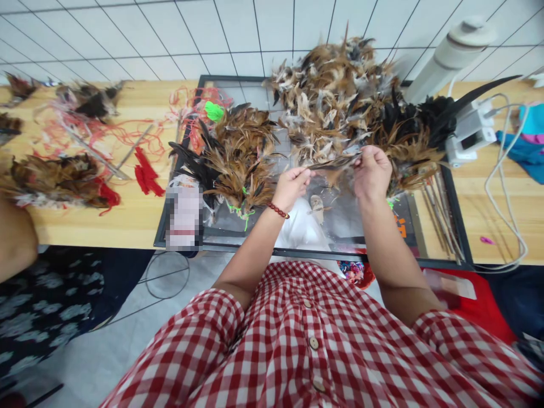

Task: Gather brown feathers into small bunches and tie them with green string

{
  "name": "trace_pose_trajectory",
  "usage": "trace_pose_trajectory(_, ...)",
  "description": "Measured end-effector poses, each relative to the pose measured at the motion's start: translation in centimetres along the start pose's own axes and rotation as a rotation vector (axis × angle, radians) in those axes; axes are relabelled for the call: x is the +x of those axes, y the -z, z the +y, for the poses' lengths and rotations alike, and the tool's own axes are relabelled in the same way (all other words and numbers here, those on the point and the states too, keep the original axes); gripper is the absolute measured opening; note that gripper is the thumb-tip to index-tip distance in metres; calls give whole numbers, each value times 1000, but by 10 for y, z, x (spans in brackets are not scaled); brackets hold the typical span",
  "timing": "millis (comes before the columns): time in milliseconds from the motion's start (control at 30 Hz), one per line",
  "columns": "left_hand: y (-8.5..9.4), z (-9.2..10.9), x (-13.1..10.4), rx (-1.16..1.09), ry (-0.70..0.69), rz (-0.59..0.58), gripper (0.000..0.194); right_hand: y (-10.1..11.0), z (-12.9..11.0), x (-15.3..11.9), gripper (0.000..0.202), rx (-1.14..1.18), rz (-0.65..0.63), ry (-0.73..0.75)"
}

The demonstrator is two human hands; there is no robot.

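Observation:
Stretched between my two hands is a thin brown feather (334,165). My left hand (292,186) pinches one end, with a beaded bracelet on that wrist. The other end lies in the closed fingers of my right hand (372,173). Just behind my hands rises a big heap of brown and white feathers (327,102). Left of my left hand is a pile of brown feathers (242,150), some bound with bright green thread (240,212). Dark feathers (419,122) stand beyond my right hand. All this rests on a black-framed glass panel (272,250).
A white bottle (446,59) and a white charger (470,136) with cables stand at the right. Thin sticks (440,212) lie on the panel's right side. Red yarn (147,173) and more feathers (51,175) lie left, near another person's arm (16,241). A tiled wall (238,28) backs the table.

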State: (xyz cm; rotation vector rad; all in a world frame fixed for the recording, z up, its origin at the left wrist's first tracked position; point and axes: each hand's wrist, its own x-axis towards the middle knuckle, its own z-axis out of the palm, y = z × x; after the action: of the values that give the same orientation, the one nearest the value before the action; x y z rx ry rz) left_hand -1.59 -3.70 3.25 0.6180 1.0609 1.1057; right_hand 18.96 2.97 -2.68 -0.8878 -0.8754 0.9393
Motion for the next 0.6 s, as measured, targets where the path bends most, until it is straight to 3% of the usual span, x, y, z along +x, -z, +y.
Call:
trace_pose_trajectory(133,10,-2,12,-59,-159,204,15,22,4,18,33,55,82,87)
trace_pose_trajectory(233,20,-7,22,99,-412,360,13,25,8,20,35,102,102,50)
trace_pose_trajectory(300,24,-9,24,266,-549,380,15,23,13,19,40,132,107,5)
trace_pose_trajectory(367,26,-8,21,389,-599,380,21,20,19,17,46,131,89,-28)
trace_pose_trajectory(533,22,1,0,486,-723,425,11,15,22,15,58,80,0,-2)
trace_pose_trajectory(600,19,3,-6,501,-743,377,27,13,18,16,56,77,-8,11)
